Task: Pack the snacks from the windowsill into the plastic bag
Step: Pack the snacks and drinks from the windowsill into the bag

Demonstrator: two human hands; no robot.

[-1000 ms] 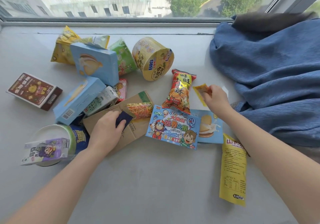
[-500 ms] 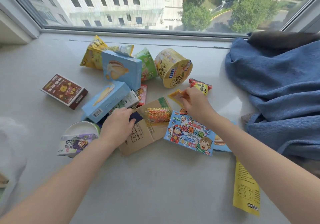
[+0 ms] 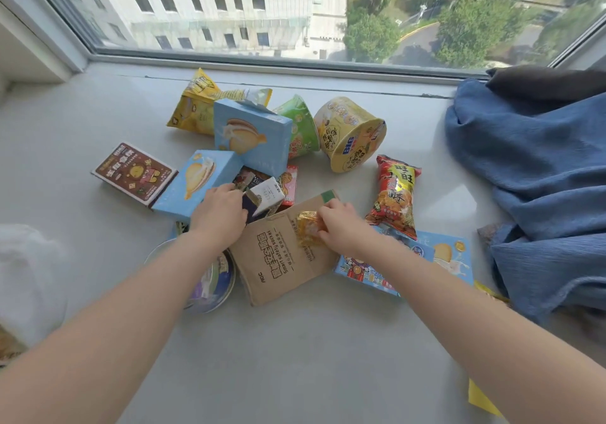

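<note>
Snacks lie scattered on the grey windowsill [image 3: 295,358]. My left hand [image 3: 219,213] reaches in beside a small white carton [image 3: 267,194], fingers curled over a dark blue packet [image 3: 248,208] that is mostly hidden. My right hand [image 3: 341,223] pinches small orange-gold packets [image 3: 306,226] on top of a brown cardboard box [image 3: 278,266]. The white plastic bag [image 3: 26,276] sits at the left edge, only partly in view.
Around the hands lie two light blue boxes [image 3: 252,135], a brown box [image 3: 134,171], yellow [image 3: 351,135] and green [image 3: 300,128] cups, a red snack bag [image 3: 393,194], a cartoon box [image 3: 370,272] and a round tin [image 3: 213,282]. A blue cloth [image 3: 541,177] covers the right side.
My right hand carried a small yellow packet left from beside the red bag to the cardboard box. My left hand edged forward toward the white carton. The view swung left and the bag appeared.
</note>
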